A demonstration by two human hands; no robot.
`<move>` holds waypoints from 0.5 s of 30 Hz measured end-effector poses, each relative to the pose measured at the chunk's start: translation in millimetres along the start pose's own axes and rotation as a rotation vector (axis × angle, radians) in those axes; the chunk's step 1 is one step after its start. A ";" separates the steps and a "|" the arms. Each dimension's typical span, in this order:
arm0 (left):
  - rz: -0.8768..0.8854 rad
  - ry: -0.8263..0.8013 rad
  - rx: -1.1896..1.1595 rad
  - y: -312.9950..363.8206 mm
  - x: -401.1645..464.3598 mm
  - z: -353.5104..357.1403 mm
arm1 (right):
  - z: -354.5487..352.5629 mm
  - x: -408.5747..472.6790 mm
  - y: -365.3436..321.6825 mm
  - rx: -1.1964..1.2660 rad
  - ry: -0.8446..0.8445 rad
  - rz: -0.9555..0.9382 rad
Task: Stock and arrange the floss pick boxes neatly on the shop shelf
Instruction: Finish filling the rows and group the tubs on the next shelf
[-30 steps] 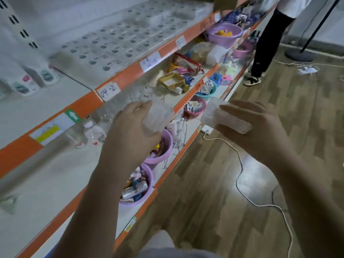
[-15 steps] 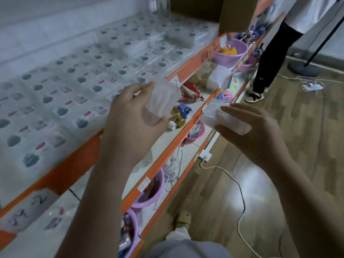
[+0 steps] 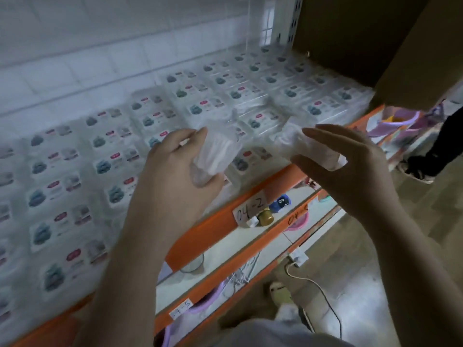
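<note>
My left hand (image 3: pixel 175 169) grips a clear floss pick box (image 3: pixel 216 152) between thumb and fingers, held above the front of the top shelf. My right hand (image 3: pixel 350 166) holds a second clear floss pick box (image 3: pixel 288 144) by its side, close to the right of the first. Under both hands the top shelf (image 3: pixel 220 221) carries several rows of stocked floss pick boxes (image 3: pixel 110 161) lying flat with their labels up.
A brown cardboard box (image 3: pixel 363 41) stands at the right end of the top shelf. Lower shelves hold purple basins (image 3: pixel 398 118) and small goods. A white cable (image 3: pixel 320 289) runs over the wooden floor. Another person's leg and shoe (image 3: pixel 426 159) stand at the far right.
Both hands have risen with their boxes from the lower shelves to just above the top shelf's front edge, and the view has lifted onto the stocked rows.
</note>
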State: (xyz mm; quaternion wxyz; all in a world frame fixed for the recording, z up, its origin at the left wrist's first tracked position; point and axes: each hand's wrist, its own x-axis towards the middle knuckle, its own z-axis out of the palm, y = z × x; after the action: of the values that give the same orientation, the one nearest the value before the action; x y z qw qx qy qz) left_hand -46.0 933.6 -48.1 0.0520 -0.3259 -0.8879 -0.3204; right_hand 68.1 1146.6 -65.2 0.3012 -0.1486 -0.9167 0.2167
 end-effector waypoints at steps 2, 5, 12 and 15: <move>-0.066 0.018 0.035 4.4 7.1 5.2 | 3.6 26.5 8.7 0.021 -0.047 -0.073; -0.169 0.108 0.090 13.6 16.6 19.3 | 10.3 64.6 23.7 0.126 -0.098 -0.160; -0.410 0.193 0.206 56.5 21.6 44.4 | 17.6 121.7 56.1 0.240 -0.241 -0.450; -0.486 0.151 0.237 64.5 21.3 50.6 | 17.8 129.8 58.0 0.314 -0.336 -0.446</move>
State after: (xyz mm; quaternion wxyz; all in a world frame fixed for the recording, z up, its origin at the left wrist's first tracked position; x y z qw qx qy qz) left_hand -17.2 1013.3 -47.1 0.0776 -0.0702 -0.9649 -0.2409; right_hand -35.2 1243.4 -43.1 0.2050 0.1421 -0.9189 0.3056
